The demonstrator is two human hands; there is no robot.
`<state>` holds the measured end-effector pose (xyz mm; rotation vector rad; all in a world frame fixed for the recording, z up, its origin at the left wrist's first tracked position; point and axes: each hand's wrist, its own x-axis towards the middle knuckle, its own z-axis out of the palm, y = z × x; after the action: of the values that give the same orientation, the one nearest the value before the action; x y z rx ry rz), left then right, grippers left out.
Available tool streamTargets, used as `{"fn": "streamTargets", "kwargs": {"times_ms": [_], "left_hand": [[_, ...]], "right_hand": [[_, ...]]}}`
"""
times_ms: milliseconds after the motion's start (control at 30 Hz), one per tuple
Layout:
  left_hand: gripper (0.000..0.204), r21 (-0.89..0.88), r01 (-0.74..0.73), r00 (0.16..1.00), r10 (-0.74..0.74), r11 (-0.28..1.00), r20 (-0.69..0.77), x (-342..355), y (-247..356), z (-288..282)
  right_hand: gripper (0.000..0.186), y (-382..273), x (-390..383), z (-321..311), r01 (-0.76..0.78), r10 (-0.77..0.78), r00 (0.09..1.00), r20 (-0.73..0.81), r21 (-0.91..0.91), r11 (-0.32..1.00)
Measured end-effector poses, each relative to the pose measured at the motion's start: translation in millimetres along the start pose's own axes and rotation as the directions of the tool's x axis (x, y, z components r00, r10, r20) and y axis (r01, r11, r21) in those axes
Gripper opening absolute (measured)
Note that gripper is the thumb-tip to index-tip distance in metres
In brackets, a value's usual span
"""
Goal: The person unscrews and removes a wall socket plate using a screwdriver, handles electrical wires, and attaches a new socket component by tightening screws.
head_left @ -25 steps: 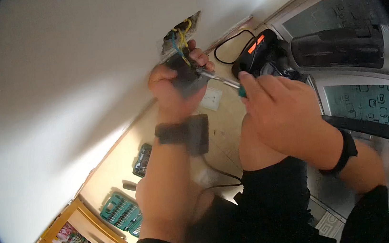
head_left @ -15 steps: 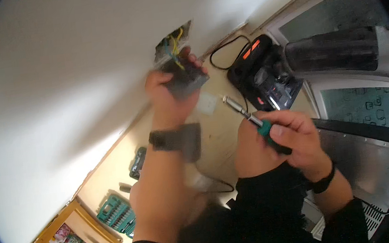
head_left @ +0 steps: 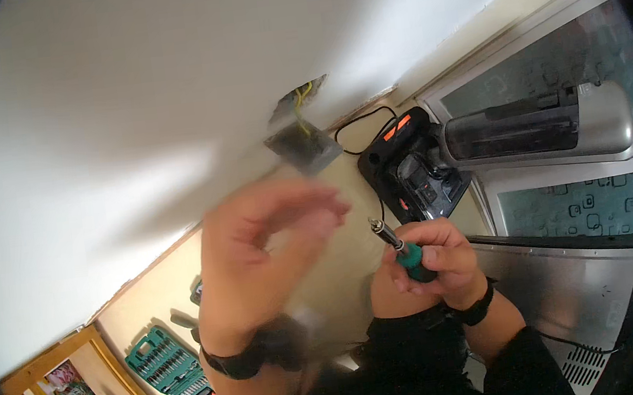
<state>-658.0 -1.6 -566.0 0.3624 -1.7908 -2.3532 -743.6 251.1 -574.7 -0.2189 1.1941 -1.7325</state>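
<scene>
My right hand is closed around the green and black handle of a screwdriver, its metal shaft pointing up and to the left. My left hand, blurred by motion, is to the left of the screwdriver tip. Its thumb and fingers are curled together as in a pinch; whether something small sits between them is hidden. Beyond it, a dark grey square plate hangs by yellow wires from a rough-edged hole in the white wall. Neither hand touches the plate.
A black case with orange marks and a grey, dark-bodied upright appliance stand at the right. A green socket set lies open at the lower left, near a wooden-framed cabinet. A metal-sided appliance is at the lower right.
My left hand has let go of the grey plate and come back toward me. The plate now hangs from its wires. My right hand has moved left and down with the screwdriver.
</scene>
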Motion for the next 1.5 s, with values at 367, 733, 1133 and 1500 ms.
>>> {"fn": "streamTargets", "kwargs": {"times_ms": [367, 733, 1133, 1500], "left_hand": [[0.016, -0.16, -0.18, 0.97, 0.202, 0.971, 0.134, -15, 9, 20], [0.021, -0.468, -0.206, 0.834, -0.096, 0.859, -0.543, 27, -69, 10], [0.054, -0.915, 0.112, 0.985, -0.165, 0.388, 0.05, 90, -111, 31], [0.058, -0.963, 0.034, 0.996, -0.087, 0.267, 0.011, 87, -136, 33]], "right_hand": [[0.049, -4, -23, 9, 0.068, -0.071, 0.997, -0.01, -0.149, 0.986], [0.042, -28, -23, -7, 0.165, -0.292, 0.933, -0.211, -0.47, 0.867], [0.036, -85, 21, 42, 0.203, -0.261, 0.897, -0.356, -0.192, 0.96], [0.029, -39, 77, -7, 0.233, -0.235, 0.873, -0.427, -0.058, 0.971]]}}
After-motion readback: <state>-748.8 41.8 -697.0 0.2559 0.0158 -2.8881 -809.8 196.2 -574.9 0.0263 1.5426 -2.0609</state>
